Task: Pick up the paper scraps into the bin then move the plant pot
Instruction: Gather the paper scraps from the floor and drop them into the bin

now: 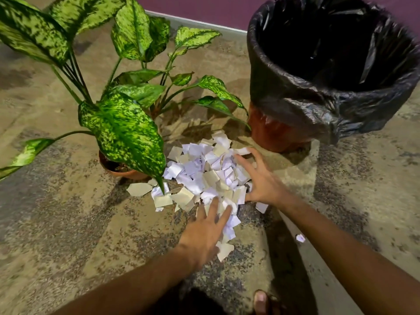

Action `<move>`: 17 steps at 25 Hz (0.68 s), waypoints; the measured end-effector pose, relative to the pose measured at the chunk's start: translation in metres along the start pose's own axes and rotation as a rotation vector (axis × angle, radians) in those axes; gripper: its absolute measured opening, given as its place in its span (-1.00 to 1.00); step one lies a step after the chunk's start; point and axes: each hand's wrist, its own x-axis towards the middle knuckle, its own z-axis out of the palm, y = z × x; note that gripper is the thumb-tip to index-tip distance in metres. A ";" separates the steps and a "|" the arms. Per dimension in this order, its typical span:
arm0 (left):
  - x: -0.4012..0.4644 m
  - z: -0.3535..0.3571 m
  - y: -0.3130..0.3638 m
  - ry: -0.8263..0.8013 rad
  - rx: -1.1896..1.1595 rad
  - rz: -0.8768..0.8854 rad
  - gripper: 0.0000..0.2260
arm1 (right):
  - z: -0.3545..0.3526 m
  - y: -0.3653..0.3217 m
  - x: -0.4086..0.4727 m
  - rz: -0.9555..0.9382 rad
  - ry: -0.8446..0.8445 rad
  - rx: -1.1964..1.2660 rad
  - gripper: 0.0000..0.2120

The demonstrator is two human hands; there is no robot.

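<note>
If both flat, spread hands [204, 233] [259, 183] scoop scraps [211, 176] carelessly, bits may drop before the bin [295, 92].

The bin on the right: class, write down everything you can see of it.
The bin stands upright on the speckled floor, at the right by the purple wall. Its body looks like reddish-brown plastic, seen only near the base. A glossy, crinkled black bag liner covers the rim and hangs down outside. The inside is dark; no contents can be made out. Neither hand touches it; a plant leaf reaches close.
</note>
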 end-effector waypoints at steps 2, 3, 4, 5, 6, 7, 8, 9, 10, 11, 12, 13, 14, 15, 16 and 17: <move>0.003 -0.003 -0.006 0.055 -0.019 0.018 -0.19 | -0.002 -0.010 0.006 -0.137 0.020 -0.040 -0.11; 0.004 -0.006 -0.010 0.093 -0.048 0.026 -0.28 | -0.001 -0.015 0.008 -0.201 0.010 -0.072 -0.21; 0.005 -0.008 -0.014 0.135 -0.080 0.033 -0.35 | 0.002 -0.021 0.010 -0.249 -0.006 -0.113 -0.30; 0.006 -0.010 -0.018 0.181 -0.106 0.040 -0.40 | 0.005 -0.027 0.011 -0.273 -0.020 -0.161 -0.38; 0.006 -0.011 -0.021 0.227 -0.134 0.046 -0.43 | 0.007 -0.032 0.010 -0.272 -0.029 -0.205 -0.43; 0.006 -0.012 -0.024 0.269 -0.177 0.048 -0.44 | 0.008 -0.036 0.009 -0.263 -0.029 -0.233 -0.45; 0.006 -0.013 -0.028 0.302 -0.228 0.043 -0.44 | 0.007 -0.040 0.006 -0.260 -0.016 -0.240 -0.48; 0.005 -0.014 -0.031 0.332 -0.272 0.036 -0.44 | 0.005 -0.044 0.002 -0.262 0.008 -0.236 -0.52; 0.005 -0.016 -0.034 0.358 -0.305 0.026 -0.43 | 0.003 -0.047 -0.002 -0.258 0.029 -0.231 -0.55; 0.004 -0.018 -0.037 0.379 -0.329 0.014 -0.42 | 0.001 -0.049 -0.006 -0.237 0.032 -0.218 -0.57; 0.004 -0.020 -0.040 0.393 -0.345 0.003 -0.44 | 0.000 -0.051 -0.010 -0.202 0.036 -0.204 -0.59; 0.004 -0.022 -0.042 0.408 -0.353 0.001 -0.47 | -0.001 -0.052 -0.015 -0.162 0.041 -0.199 -0.58; 0.004 -0.025 -0.045 0.424 -0.358 0.007 -0.52 | -0.004 -0.052 -0.019 -0.123 0.042 -0.198 -0.57; 0.005 -0.027 -0.046 0.438 -0.368 0.019 -0.57 | -0.008 -0.053 -0.024 -0.094 0.042 -0.199 -0.55; 0.006 -0.030 -0.047 0.449 -0.384 0.030 -0.61 | -0.014 -0.054 -0.029 -0.074 0.048 -0.195 -0.54; 0.006 -0.032 -0.047 0.462 -0.406 0.039 -0.64 | -0.021 -0.056 -0.033 -0.055 0.066 -0.181 -0.53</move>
